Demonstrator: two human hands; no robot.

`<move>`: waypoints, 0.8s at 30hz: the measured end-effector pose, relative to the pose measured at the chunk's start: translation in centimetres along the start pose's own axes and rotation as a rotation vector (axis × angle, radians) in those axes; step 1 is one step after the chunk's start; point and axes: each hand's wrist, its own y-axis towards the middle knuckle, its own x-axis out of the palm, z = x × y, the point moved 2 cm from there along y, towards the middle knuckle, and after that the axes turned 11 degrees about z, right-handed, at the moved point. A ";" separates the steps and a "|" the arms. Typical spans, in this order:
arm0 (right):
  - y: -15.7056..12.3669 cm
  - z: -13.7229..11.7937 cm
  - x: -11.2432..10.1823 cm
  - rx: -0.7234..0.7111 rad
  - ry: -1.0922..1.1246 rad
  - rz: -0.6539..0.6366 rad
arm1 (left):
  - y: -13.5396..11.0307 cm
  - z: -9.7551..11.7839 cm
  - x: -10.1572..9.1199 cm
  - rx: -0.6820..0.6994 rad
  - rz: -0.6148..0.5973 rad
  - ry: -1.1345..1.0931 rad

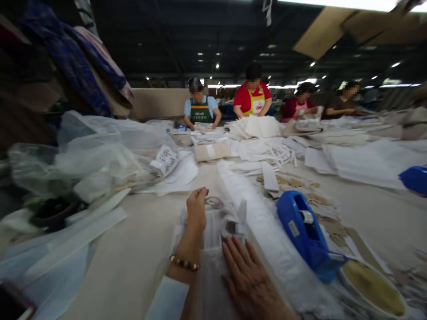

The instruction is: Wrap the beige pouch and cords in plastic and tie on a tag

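A pale, flat pack in clear plastic [213, 258] lies on the table in front of me; motion blurs its details. My left hand [196, 208] reaches over the pack's far left part with fingers curled closed. Whatever those fingers hold, if anything, I cannot make out. Flat on the pack's right side rests my right hand [245, 271], fingers stretched out. Just beyond its fingertips is a loop of ribbon or strap [230, 224], too blurred to name surely. A beaded bracelet [185, 263] circles my left wrist.
To the right stand a blue tape dispenser [300, 231] and a round tub [372, 286]. A long white padded strip [263, 226] runs beside the pack. Plastic bags [110, 146] heap at left. Paper stacks [260, 126] lie farther back, where several co-workers [253, 100] work.
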 end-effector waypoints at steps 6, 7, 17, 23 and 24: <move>0.1 -0.2 -1.2 0.003 -0.002 0.061 | -1.2 2.6 -10.6 0.030 0.036 -0.003; 0.0 -0.1 -1.4 0.013 0.011 0.096 | -2.2 2.0 -12.4 0.020 0.015 0.047; -3.2 2.0 -0.6 0.679 0.180 -0.004 | -10.9 -5.9 -17.6 -0.242 -0.191 0.143; -1.9 2.4 -2.0 0.841 0.397 -0.053 | -10.9 -6.9 -17.7 -0.194 -0.060 0.262; -1.8 2.5 -2.2 0.892 0.436 -0.080 | -10.7 -7.2 -17.8 -0.200 -0.046 0.303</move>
